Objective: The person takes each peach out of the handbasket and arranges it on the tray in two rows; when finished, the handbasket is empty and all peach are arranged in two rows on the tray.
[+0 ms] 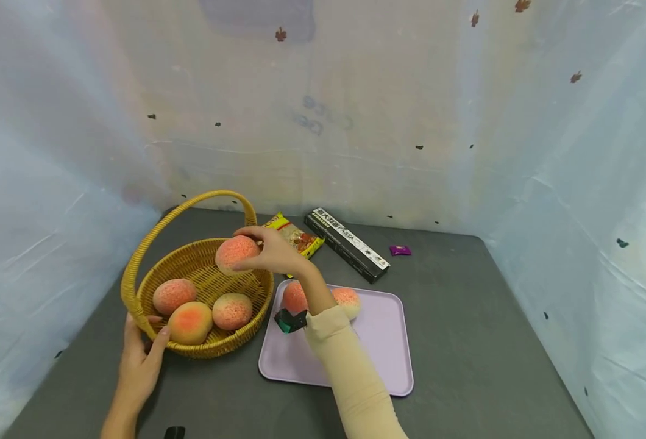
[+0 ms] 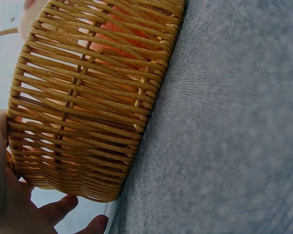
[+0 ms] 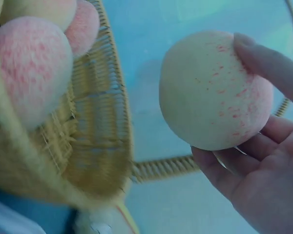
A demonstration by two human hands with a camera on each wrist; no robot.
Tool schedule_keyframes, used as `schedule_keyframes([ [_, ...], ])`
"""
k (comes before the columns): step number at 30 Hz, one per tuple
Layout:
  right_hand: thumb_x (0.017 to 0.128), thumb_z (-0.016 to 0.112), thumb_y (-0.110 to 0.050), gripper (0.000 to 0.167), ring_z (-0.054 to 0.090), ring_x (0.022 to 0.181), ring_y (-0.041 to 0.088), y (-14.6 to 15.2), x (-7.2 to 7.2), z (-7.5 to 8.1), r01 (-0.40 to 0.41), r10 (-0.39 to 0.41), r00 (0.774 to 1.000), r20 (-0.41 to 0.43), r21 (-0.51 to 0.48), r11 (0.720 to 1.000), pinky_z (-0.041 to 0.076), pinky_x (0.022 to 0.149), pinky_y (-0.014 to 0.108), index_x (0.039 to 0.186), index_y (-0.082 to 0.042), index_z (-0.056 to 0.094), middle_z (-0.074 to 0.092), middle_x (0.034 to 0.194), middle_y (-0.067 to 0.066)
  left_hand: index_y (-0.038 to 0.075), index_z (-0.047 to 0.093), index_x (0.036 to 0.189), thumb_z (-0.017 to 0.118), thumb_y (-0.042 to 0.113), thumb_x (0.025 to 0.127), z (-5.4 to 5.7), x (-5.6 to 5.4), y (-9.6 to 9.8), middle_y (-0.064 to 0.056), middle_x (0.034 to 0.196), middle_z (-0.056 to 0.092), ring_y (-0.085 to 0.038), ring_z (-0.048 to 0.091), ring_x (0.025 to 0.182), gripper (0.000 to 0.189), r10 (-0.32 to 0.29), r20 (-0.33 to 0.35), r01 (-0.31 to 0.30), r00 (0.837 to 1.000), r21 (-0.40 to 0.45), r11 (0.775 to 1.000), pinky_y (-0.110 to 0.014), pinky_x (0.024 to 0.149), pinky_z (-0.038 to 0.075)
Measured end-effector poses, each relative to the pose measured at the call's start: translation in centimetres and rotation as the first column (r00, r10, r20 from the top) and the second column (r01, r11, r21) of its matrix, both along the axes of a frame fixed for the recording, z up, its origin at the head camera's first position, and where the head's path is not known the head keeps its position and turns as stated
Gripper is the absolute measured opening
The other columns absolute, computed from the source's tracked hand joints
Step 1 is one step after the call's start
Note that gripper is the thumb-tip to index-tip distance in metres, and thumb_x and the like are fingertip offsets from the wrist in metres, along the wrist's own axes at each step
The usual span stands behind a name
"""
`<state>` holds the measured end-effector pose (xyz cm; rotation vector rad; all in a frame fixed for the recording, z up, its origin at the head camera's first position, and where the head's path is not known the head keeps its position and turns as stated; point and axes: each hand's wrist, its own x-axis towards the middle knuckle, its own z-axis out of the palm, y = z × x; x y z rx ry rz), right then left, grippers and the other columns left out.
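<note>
My right hand point(image 1: 275, 251) grips a pink-speckled peach point(image 1: 234, 253) between thumb and fingers, above the far right part of a yellow wicker basket point(image 1: 221, 349). In the right wrist view this held peach point(image 3: 205, 97) shows its pale side, apart from the basket's rim. Inside the basket lie a pink peach point(image 1: 173, 296), a yellow-orange peach point(image 1: 190, 324) and a speckled peach point(image 1: 232, 311). At the near left, my left hand point(image 1: 139, 366) grips the basket's rim by the handle's foot. The left wrist view has its fingers point(image 2: 58, 209) against the woven wall.
A lilac tray point(image 1: 386, 341) stands right of the basket, bearing two more peaches, one a pale peach point(image 1: 347, 301), partly behind my right arm. Behind are a yellow snack packet point(image 1: 295, 235), a black pasta box point(image 1: 347, 244) and a small purple wrapped sweet point(image 1: 400, 250).
</note>
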<state>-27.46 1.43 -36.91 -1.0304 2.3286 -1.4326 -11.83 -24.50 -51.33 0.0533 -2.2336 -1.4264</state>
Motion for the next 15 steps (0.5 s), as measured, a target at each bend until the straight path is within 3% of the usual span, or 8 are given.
schedule_keyframes([
  [7, 0.082, 0.084, -0.019, 0.062, 0.061, 0.103, 0.013, 4.9, 0.6, 0.9, 0.011, -0.011, 0.999, -0.039, -0.004, 1.0, 0.053, 0.085, 0.032, 0.137, -0.008, 0.058, 0.062, 0.123, 0.002, -0.002, 0.035, 0.139, 0.055, 0.002, 0.1, -0.1, 0.0, -0.1, 0.003, 0.119, 0.044, -0.003, 0.044, 0.107, 0.044, 0.001, 0.015, -0.001, 1.0, -0.009, 1.0, -0.01, 0.078, 0.036],
  [15, 0.08, 0.084, -0.02, 0.066, 0.063, 0.101, 0.017, 11.3, 1.6, -0.1, 0.143, -0.142, 0.99, -0.016, 0.04, 0.989, 0.052, 0.085, 0.033, 0.139, -0.007, 0.057, 0.064, 0.122, 0.004, -0.003, 0.034, 0.14, 0.055, -0.001, 0.099, -0.1, -0.1, 0.0, -0.001, 0.118, 0.045, -0.003, 0.045, 0.107, 0.046, -0.013, -0.011, 0.013, 1.0, -0.014, 1.0, -0.009, 0.078, 0.037],
])
